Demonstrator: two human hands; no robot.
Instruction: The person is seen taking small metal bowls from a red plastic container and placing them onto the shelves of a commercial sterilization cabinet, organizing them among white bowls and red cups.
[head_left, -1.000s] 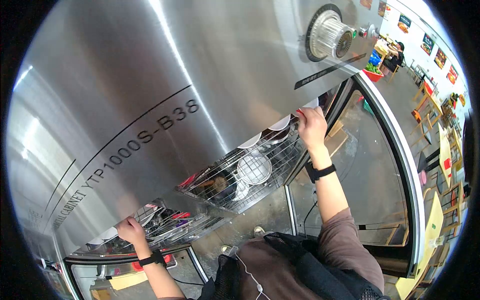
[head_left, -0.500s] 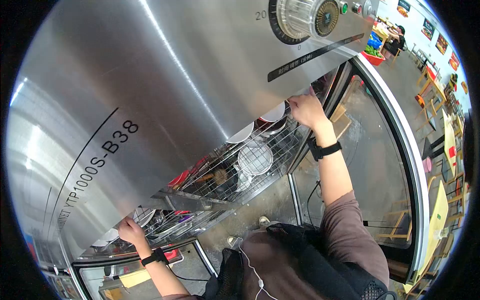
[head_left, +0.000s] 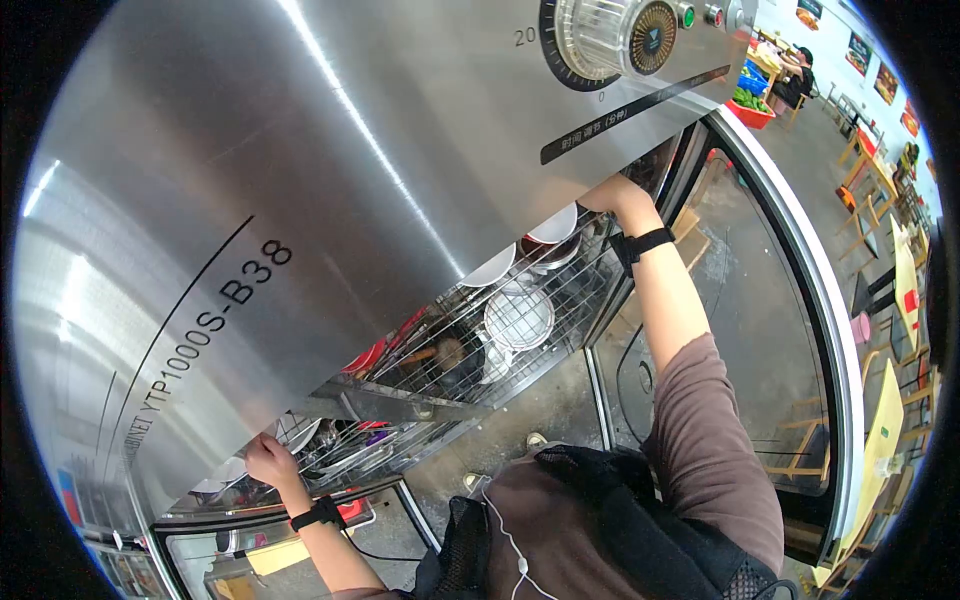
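A steel cabinet [head_left: 330, 190] fills the upper left, its two glass doors standing open. My right hand [head_left: 622, 196] reaches under the panel's lower edge at the right side; its fingers are hidden inside. At the left side, my left hand [head_left: 272, 462] is closed at that same edge, and what it grips cannot be made out. Between them, wire racks [head_left: 560, 300] hold white bowls [head_left: 490, 266], a round white item [head_left: 519, 318], a brush-like round item with a wooden handle [head_left: 449, 352] and a red item [head_left: 365, 358].
The right glass door [head_left: 740, 330] swings out beside my right arm, and the left door [head_left: 290, 545] lies below my left hand. A timer knob [head_left: 600, 40] juts from the panel. Yellow tables [head_left: 880, 440], chairs and a seated person [head_left: 795, 80] are farther right.
My right hand has gone deeper under the panel, so its fingers no longer show. My left hand stays at the lower edge, while the view has shifted slightly.
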